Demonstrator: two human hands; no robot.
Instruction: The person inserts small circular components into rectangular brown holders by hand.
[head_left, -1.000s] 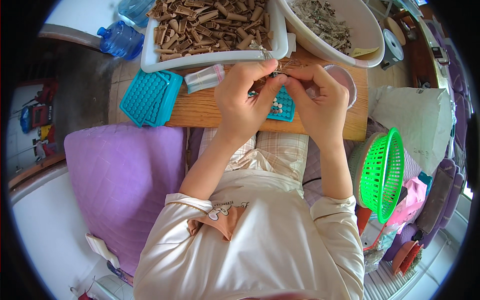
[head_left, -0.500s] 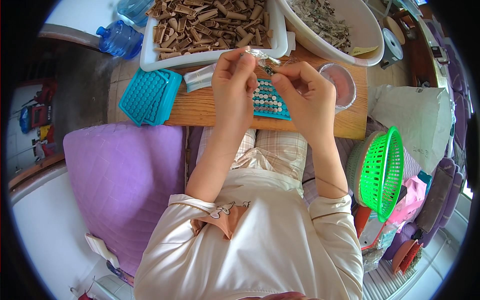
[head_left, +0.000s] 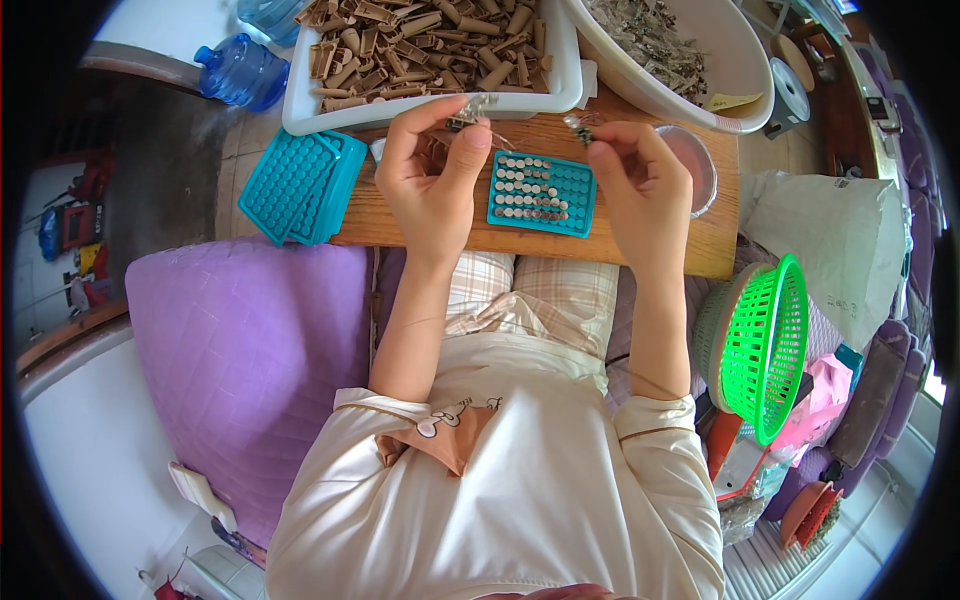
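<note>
Left hand (head_left: 435, 180) and right hand (head_left: 648, 185) are both closed in fingertip pinches: one on a shiny bundle (head_left: 478, 107) beyond the far left corner of the teal tray (head_left: 575, 182), the other on a small greenish part (head_left: 582, 131) beyond its far right corner. Pinching probably suits such tiny pieces; the tray's pale discs (head_left: 528, 188) presumably sit between the hands for easy reach. The part's long axis slants away and leftward; the bundle's seems to slant rightward.
</note>
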